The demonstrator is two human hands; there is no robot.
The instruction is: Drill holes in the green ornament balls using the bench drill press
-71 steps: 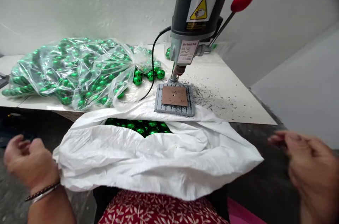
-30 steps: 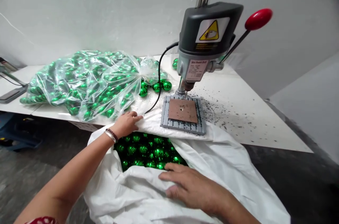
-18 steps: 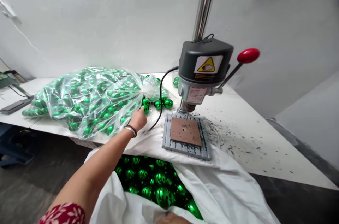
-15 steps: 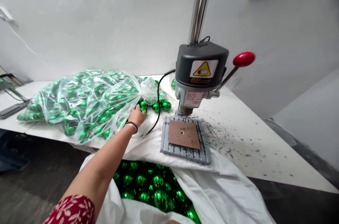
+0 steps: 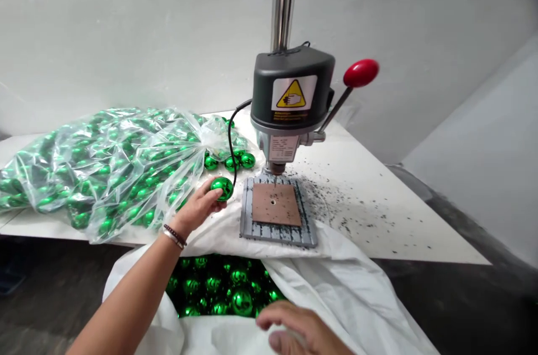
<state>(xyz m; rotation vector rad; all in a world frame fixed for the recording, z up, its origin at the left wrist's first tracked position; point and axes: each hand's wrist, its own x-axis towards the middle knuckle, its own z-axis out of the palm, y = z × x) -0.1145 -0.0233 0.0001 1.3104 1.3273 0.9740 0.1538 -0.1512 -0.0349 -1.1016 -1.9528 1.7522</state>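
A shiny green ball (image 5: 221, 189) is gripped between the thumb and fingers of my left hand (image 5: 199, 207), just left of the drill press base. The drill press (image 5: 293, 98) stands upright, its bit above a brown board (image 5: 276, 204) with a small hole, on a grey slotted base (image 5: 309, 232). My right hand (image 5: 303, 326) is at the bottom, slightly blurred, its fingers curved and apart with nothing between them. It hovers by the mouth of a white sack (image 5: 336, 288) that holds many green balls (image 5: 242, 302).
A knotted clear plastic bag (image 5: 126, 162) of green balls lies on the white table (image 5: 403, 215) at the left. Several loose balls (image 5: 247, 160) sit near its knot. A black cable (image 5: 231, 139) hangs beside the press. Dark shavings litter the table, and a red-knobbed lever (image 5: 361, 73) sticks out right.
My left hand has drawn a green ball away from the loose ones, toward the drill press base. My right hand has risen into view at the bottom. The camera view has shifted right.
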